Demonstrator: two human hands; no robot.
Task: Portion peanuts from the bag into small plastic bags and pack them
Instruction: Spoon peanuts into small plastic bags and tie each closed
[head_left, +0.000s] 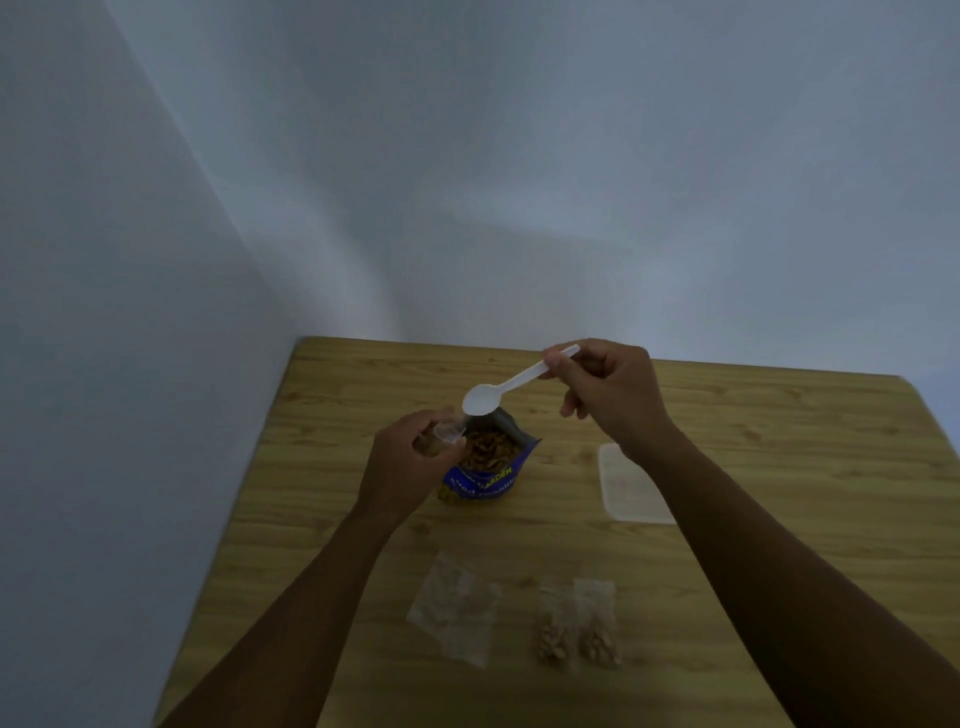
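Head view: peanut bag (491, 465) stands open toward the desk's (779, 467) far-left corner. The right hand (608, 400) pinches the spoon (511, 387), bowl just above the bag mouth; the left hand (410, 467) grips a small clear bag (447, 434) at its left rim.

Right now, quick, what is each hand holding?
Left hand: gripping a small clear plastic bag beside the open peanut bag.
Right hand: pinching a white plastic spoon by its handle.

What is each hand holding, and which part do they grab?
The right hand pinches the white spoon near its handle's end. The left hand grips a small clear bag beside the peanut bag; which part cannot be told.
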